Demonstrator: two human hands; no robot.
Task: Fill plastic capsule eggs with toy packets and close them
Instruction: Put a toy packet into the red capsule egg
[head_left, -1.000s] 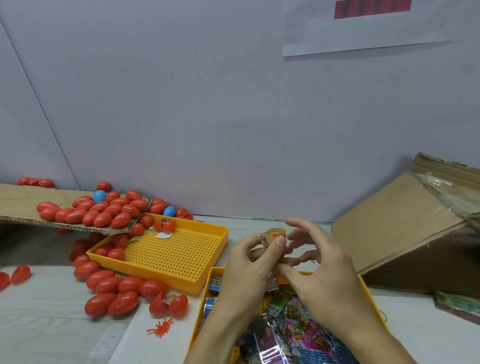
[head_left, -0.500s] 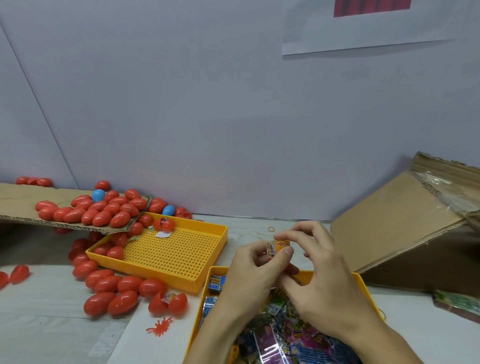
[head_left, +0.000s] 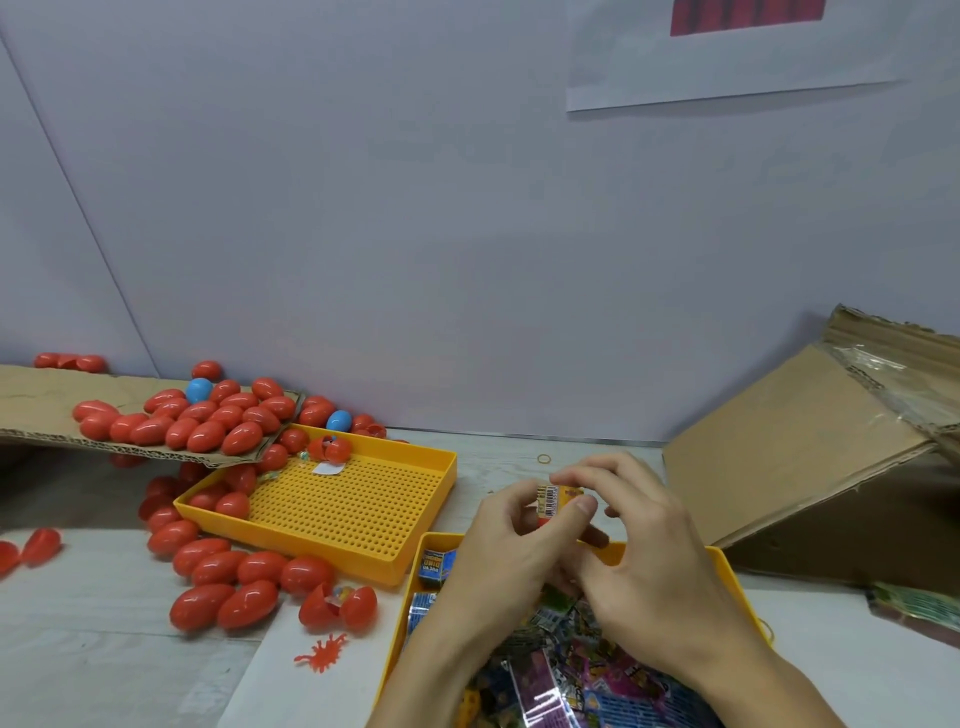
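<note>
Glossy red oval eggs (head_left: 208, 435) heap on corrugated cardboard (head_left: 41, 400) and around a perforated yellow tray (head_left: 358, 506). Above the packet bin (head_left: 727, 571), left hand (head_left: 498, 556) and right hand (head_left: 649, 566) together pinch a small folded packet (head_left: 555, 500) with a red piece beneath it.

Place: small packing workstation.
Evidence: heaps of red capsule eggs (head_left: 208, 434), yellow sorting trays (head_left: 363, 540), torn cardboard box (head_left: 810, 457), bare partition wall (head_left: 415, 234).

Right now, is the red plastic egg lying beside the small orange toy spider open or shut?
Open. The red plastic egg lies split into two joined halves, with colourful contents visible between them, near the orange toy spider.
</note>
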